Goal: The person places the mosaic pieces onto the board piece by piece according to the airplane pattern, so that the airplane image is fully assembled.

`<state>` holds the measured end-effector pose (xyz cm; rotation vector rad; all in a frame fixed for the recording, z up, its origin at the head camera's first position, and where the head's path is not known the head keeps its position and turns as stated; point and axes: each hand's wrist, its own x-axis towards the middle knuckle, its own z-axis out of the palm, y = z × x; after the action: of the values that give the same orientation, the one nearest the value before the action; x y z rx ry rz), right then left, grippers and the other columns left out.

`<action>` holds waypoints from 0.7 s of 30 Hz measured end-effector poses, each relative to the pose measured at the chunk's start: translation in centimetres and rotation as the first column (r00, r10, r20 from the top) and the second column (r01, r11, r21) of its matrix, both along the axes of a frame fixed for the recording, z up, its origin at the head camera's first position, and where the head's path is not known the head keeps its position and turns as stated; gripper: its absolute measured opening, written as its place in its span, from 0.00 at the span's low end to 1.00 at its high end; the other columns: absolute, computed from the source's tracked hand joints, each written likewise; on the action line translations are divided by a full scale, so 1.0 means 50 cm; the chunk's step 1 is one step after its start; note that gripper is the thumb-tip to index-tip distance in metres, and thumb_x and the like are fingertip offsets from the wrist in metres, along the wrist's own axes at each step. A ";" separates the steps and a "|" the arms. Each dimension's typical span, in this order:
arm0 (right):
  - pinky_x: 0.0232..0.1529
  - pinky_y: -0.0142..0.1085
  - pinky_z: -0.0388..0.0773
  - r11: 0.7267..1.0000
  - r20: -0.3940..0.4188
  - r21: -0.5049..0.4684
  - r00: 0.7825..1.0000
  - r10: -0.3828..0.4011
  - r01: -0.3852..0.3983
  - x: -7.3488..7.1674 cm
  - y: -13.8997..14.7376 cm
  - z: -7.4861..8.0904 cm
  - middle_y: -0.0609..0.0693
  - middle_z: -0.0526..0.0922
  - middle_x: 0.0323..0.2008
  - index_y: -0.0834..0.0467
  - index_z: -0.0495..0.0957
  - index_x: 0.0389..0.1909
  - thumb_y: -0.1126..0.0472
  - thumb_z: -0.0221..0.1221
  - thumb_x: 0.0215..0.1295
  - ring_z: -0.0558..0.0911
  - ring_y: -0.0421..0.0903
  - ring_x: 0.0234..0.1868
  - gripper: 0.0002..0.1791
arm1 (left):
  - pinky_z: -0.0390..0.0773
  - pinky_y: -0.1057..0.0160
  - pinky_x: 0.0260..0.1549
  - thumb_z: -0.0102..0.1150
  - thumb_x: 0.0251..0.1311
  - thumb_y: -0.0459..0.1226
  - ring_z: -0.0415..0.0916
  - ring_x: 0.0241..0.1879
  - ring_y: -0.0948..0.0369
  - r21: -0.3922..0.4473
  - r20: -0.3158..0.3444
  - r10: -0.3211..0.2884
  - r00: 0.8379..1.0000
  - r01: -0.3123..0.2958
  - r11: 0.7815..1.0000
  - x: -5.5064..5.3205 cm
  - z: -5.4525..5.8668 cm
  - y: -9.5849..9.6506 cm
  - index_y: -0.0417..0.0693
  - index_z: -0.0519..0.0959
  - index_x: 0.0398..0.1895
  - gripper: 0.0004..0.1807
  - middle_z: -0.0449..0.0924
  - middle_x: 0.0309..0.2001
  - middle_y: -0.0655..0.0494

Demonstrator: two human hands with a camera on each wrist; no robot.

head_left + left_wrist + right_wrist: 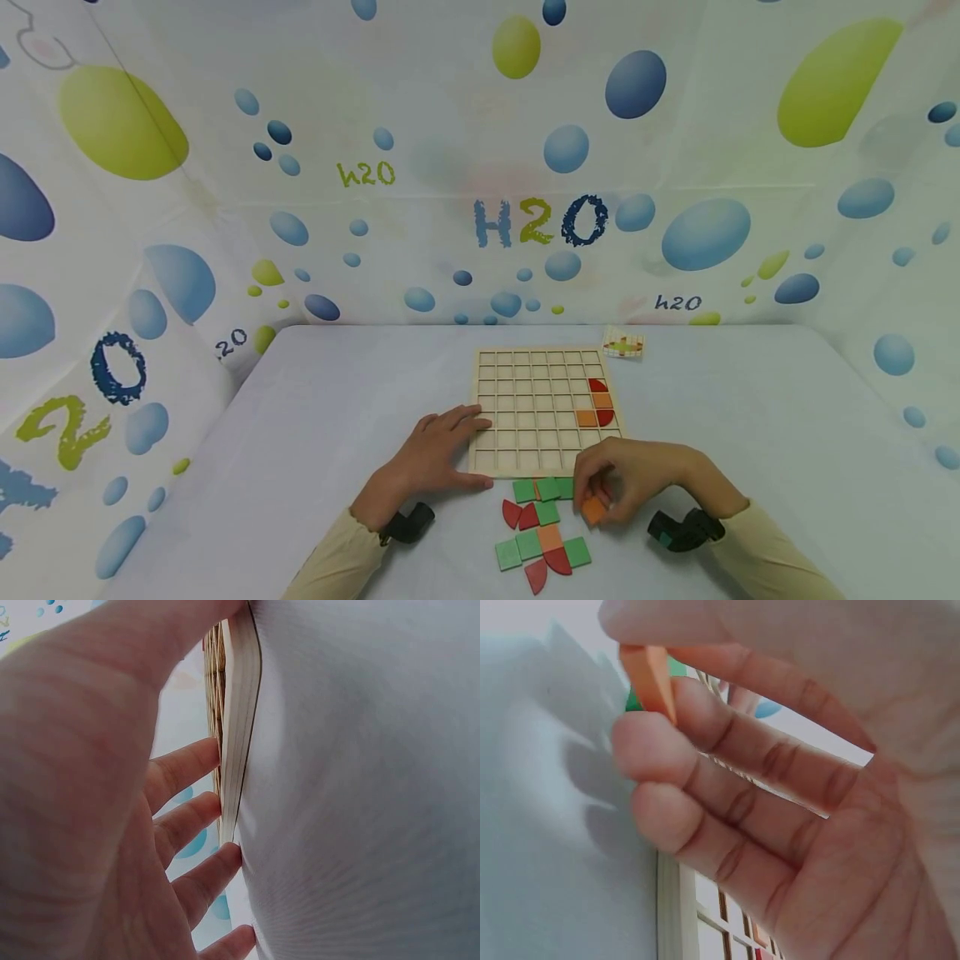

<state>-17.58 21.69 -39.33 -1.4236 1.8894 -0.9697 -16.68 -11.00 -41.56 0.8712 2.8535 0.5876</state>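
Note:
A wooden grid board [517, 400] lies flat on the table. My left hand [431, 454] rests at its left side, fingers spread over the edge and thumb by the near corner; in the left wrist view the fingertips [229, 859] are right at the board's side wall. My right hand [630, 471] pinches an orange square tile [649, 675] between thumb and fingers, just off the board's near right corner. On the board's right side sit two red quarter-circle tiles [605, 417] and two orange square tiles [586, 418], in neighbouring cells.
Loose tiles lie in front of the board: several green squares [507, 554], several red quarter-circles [536, 575] and an orange square [550, 536]. A small pattern card [624, 344] lies past the far right corner. Behind the table hangs a bubble-printed curtain [435, 250].

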 end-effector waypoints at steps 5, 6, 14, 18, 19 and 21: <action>0.31 0.31 0.81 0.997 -0.038 -0.069 0.999 -0.024 0.021 -0.009 0.008 -0.002 0.47 0.81 0.39 0.55 0.82 0.44 0.66 0.67 0.57 0.78 0.36 0.32 0.13 | 0.60 0.38 0.62 0.70 0.49 0.58 0.61 0.69 0.50 -0.001 -0.018 -0.010 1.000 0.010 1.000 -0.001 -0.001 0.000 0.52 0.71 0.65 0.41 0.63 0.70 0.49; 0.31 0.31 0.81 0.996 -0.057 -0.088 0.998 -0.027 0.022 -0.011 0.010 -0.003 0.47 0.80 0.39 0.55 0.82 0.44 0.67 0.67 0.57 0.78 0.37 0.31 0.13 | 0.60 0.38 0.62 0.70 0.49 0.58 0.61 0.69 0.50 -0.002 -0.018 -0.010 1.000 0.010 1.000 -0.001 0.000 -0.001 0.52 0.71 0.65 0.41 0.63 0.70 0.49; 0.25 0.31 0.77 0.967 -0.198 -0.236 0.970 -0.143 0.095 -0.034 0.025 -0.022 0.50 0.81 0.38 0.59 0.82 0.45 0.70 0.68 0.55 0.77 0.45 0.29 0.16 | 0.60 0.38 0.62 0.70 0.49 0.59 0.61 0.69 0.50 -0.004 -0.019 -0.014 1.000 0.014 1.000 -0.002 -0.003 -0.001 0.52 0.71 0.65 0.41 0.63 0.70 0.49; 0.23 0.32 0.75 0.951 -0.209 -0.270 0.955 -0.213 0.153 -0.043 0.033 -0.033 0.52 0.81 0.39 0.60 0.82 0.45 0.71 0.68 0.54 0.75 0.47 0.28 0.16 | 0.60 0.38 0.62 0.70 0.49 0.58 0.61 0.69 0.50 0.000 -0.019 -0.013 1.000 0.013 1.000 -0.001 -0.003 -0.002 0.52 0.71 0.65 0.41 0.63 0.70 0.49; 0.22 0.32 0.75 0.947 -0.208 -0.273 0.951 -0.228 0.167 -0.044 0.034 -0.035 0.53 0.81 0.39 0.61 0.82 0.45 0.72 0.68 0.54 0.75 0.47 0.28 0.16 | 0.60 0.38 0.62 0.70 0.49 0.58 0.61 0.69 0.50 0.001 -0.019 -0.013 1.000 0.013 1.000 -0.001 -0.002 -0.002 0.52 0.71 0.65 0.41 0.63 0.70 0.49; 0.22 0.32 0.75 0.941 -0.218 -0.281 0.942 -0.257 0.191 -0.047 0.036 -0.040 0.54 0.81 0.39 0.62 0.81 0.45 0.73 0.68 0.53 0.75 0.47 0.26 0.17 | 0.60 0.38 0.62 0.70 0.50 0.58 0.61 0.69 0.50 0.003 -0.019 -0.012 1.000 0.012 1.000 -0.001 -0.002 -0.002 0.52 0.71 0.65 0.40 0.63 0.70 0.49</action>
<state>-19.96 23.52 -41.35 -1.5626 2.2177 -1.2291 -16.71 -11.10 -41.66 0.8985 2.8631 0.5855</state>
